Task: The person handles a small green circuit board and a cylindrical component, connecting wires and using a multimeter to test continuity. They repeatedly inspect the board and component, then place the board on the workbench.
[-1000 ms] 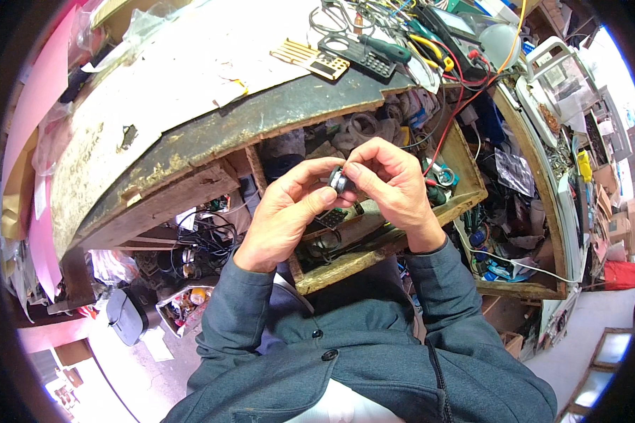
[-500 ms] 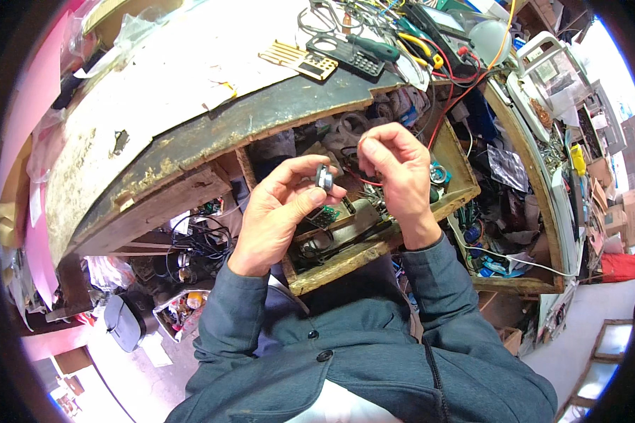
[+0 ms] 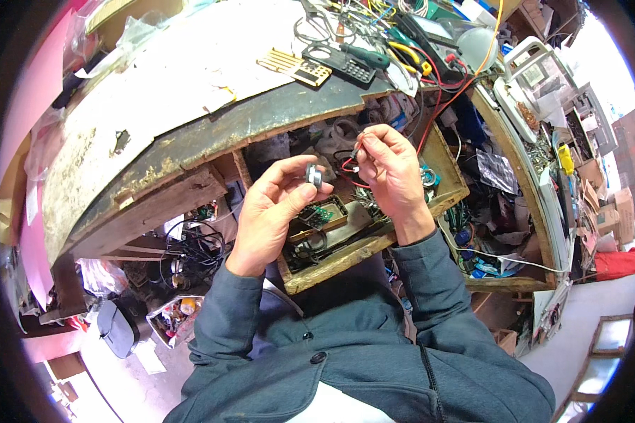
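Head view, and here's the left hand [image 3: 271,208] out in front of the body, its grip clamped on a small round metal part [image 3: 313,175], thumb below, fingers behind, the piece up on its edge over the open wooden drawer [image 3: 360,249]. Across to the right hand [image 3: 398,169]: thumb and fingertips together, pinching a thin red wire [image 3: 346,163] that loops down beside them, the two hands near each other but apart. Underneath, the drawer is crowded, and there's a green circuit board [image 3: 322,213] sitting just below the metal part. Up on the worktop [image 3: 212,137], a big white sheet [image 3: 183,70] takes most of the surface, and look at the far side: a yellow frame [image 3: 307,72] beside a black keypad piece [image 3: 356,68], a green-handled screwdriver [image 3: 374,58] lying against that one, scissors [image 3: 314,25] beyond. Out right, an orange cable [image 3: 488,53] runs down past a round translucent cover [image 3: 477,44], above a second packed drawer [image 3: 511,283].
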Demonstrator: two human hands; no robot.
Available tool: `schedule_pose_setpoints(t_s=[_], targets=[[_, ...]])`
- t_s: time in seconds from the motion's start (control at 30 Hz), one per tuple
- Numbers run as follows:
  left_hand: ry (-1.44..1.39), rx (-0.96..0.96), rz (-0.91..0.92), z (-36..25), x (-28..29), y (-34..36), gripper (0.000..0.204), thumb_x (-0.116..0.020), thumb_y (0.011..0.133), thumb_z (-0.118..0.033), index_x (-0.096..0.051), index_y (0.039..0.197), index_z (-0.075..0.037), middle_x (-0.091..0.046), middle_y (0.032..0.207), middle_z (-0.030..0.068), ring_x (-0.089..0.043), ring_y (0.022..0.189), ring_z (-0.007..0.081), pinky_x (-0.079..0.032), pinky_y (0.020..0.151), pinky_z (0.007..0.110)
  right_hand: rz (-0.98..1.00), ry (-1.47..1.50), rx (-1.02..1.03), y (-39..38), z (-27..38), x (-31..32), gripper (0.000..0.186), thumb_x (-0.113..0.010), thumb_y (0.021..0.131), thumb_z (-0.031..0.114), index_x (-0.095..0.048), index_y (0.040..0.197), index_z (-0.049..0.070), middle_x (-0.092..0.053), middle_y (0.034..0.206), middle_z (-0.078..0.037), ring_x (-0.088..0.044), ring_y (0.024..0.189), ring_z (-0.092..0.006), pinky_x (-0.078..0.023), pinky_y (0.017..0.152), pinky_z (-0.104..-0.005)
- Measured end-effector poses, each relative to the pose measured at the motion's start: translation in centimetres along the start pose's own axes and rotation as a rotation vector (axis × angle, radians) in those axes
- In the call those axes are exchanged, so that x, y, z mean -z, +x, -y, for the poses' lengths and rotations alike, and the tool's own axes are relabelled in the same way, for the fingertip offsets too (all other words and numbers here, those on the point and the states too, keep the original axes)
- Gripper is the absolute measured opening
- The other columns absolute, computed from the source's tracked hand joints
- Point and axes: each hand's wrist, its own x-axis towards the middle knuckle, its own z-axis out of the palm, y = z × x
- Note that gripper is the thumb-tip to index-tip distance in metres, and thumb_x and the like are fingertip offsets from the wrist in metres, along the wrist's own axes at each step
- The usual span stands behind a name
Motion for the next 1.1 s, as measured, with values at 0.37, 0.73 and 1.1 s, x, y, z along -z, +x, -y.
schedule_pose_setpoints(t_s=[0.37,0.73,1.1], targets=[[0.051,-0.046,0.003,0.7,-0.1,-0.2,0.038,-0.066,0.1,-0.011,-0.056,0.135,-0.002,-0.068,0.123,0.0116,-0.069,0.105,0.0209,-0.056,0.097,0.036,-0.017,-0.051,0.076,0.3,1.0,0.1,0.007,-0.067,0.097,0.008,-0.066,0.103,0.005,-0.072,0.087,-0.006,-0.057,0.061,-0.006,-0.04,0.05,-0.0198],[0.078,-0.131,-0.045,0.4,-0.4,0.2,0.042,-0.065,0.097,0.0,-0.051,0.136,0.0,-0.064,0.128,0.0112,-0.066,0.118,0.0231,-0.053,0.103,0.034,0.008,-0.408,0.345,4.5,7.4,-1.0,0.009,-0.068,0.095,0.006,-0.068,0.102,0.0,-0.074,0.088,-0.008,-0.053,0.056,-0.0053,-0.039,0.051,-0.0202],[-0.137,-0.275,-0.176,0.9,0.8,0.1,0.038,-0.055,0.106,-0.024,-0.053,0.133,0.003,-0.066,0.119,0.0185,-0.07,0.106,0.0292,-0.055,0.095,0.042,0.115,-0.374,0.353,4.9,5.7,-2.0,0.005,-0.068,0.095,0.005,-0.068,0.096,0.001,-0.072,0.084,-0.007,-0.055,0.058,-0.0061,-0.039,0.05,-0.0206]])
